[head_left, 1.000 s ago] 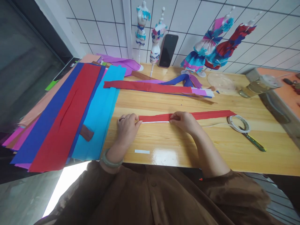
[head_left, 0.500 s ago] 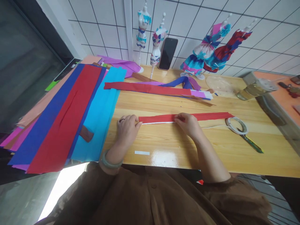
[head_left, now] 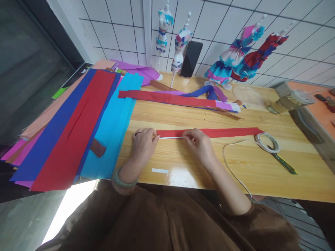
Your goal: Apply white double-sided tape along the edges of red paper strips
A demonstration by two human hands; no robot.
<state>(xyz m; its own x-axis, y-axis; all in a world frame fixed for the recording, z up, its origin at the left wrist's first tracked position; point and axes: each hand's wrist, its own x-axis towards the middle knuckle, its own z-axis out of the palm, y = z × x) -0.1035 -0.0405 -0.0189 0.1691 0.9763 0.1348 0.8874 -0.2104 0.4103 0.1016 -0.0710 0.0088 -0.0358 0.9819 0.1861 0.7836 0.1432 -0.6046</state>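
Observation:
A long red crepe paper strip (head_left: 230,132) lies across the wooden table in front of me. Thin white tape (head_left: 171,137) runs along its near edge at the left part. My left hand (head_left: 143,142) pinches the strip's left end between thumb and curled fingers. Farther right, my right hand (head_left: 197,143) has its fingertips closed at the near edge, on the white tape. Past that hand, a loose narrow tail (head_left: 232,170) of tape curves over the table edge. At the strip's right end sits a tape roll (head_left: 269,143), touching a utility knife (head_left: 288,165).
Layered coloured paper sheets (head_left: 75,122) cover the table's left side. Behind lie more cut strips (head_left: 167,98). Small dress forms (head_left: 179,52), a phone (head_left: 191,59) and a glass cup (head_left: 290,101) stand at the back. A short white piece (head_left: 159,170) lies near the front edge.
My right hand has slid left along the near edge of the red strip. The loose tape tail now bows out toward the table's front. My left hand stays at the strip's left end.

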